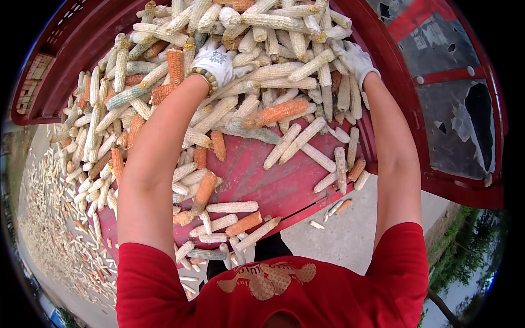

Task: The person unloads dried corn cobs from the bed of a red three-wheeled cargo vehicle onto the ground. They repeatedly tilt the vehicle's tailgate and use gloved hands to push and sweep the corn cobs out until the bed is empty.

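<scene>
A large heap of bare corn cobs (279,71), mostly pale with some orange ones, lies on the red metal bed of a vehicle (246,164). My left hand (217,63), in a white work glove with a beaded bracelet at the wrist, rests on the upper middle of the heap; its fingertips sink among the cobs. My right hand (354,59), gloved too, lies at the heap's right edge beside the red side wall, with its fingertips against cobs. Whether either hand grips a cob cannot be made out. An orange cob (283,111) lies on pale ones between my forearms.
Red side walls (393,102) flank the heap. At the right is a red-framed panel (455,123) with torn sheeting. Loose cobs lie near the bed's edge (303,207). Many more cobs (61,229) are spread over the concrete ground at lower left.
</scene>
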Action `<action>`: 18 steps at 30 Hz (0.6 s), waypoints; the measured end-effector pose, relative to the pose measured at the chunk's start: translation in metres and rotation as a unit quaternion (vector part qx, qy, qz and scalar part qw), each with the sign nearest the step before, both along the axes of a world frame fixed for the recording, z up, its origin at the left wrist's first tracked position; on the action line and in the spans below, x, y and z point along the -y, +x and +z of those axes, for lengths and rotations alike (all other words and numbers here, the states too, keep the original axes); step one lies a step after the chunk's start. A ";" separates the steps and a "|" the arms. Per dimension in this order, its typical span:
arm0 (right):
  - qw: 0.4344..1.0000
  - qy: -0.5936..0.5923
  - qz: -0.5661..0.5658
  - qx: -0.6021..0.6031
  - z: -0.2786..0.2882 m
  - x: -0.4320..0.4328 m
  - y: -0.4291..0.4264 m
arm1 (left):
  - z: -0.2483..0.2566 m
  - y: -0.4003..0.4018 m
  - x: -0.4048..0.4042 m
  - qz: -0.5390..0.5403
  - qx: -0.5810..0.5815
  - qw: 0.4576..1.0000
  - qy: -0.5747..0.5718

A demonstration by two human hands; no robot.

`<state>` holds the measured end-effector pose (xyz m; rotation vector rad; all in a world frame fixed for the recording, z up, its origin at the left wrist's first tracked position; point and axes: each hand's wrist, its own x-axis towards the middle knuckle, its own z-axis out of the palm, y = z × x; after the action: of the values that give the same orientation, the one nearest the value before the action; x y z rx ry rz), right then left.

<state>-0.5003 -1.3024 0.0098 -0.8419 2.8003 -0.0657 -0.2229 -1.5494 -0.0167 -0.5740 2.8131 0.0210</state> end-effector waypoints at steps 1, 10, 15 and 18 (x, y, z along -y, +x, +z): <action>1.000 0.002 0.009 0.000 -0.002 -0.002 -0.003 | 0.004 -0.004 -0.003 -0.015 0.015 0.999 0.028; 0.906 -0.093 -0.020 0.412 -0.002 -0.022 -0.014 | -0.009 0.008 -0.009 0.022 0.052 0.976 0.212; 0.863 -0.239 0.053 0.441 -0.032 -0.050 0.010 | -0.020 0.067 -0.040 -0.010 0.042 0.994 0.101; 0.781 -0.329 -0.078 0.525 -0.053 -0.035 -0.001 | -0.028 0.056 -0.027 0.018 -0.025 0.997 0.064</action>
<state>-0.5009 -1.2673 -0.0436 -0.4209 1.7059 -1.1900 -0.1674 -1.5225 -0.0447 -0.6018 2.8241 0.2240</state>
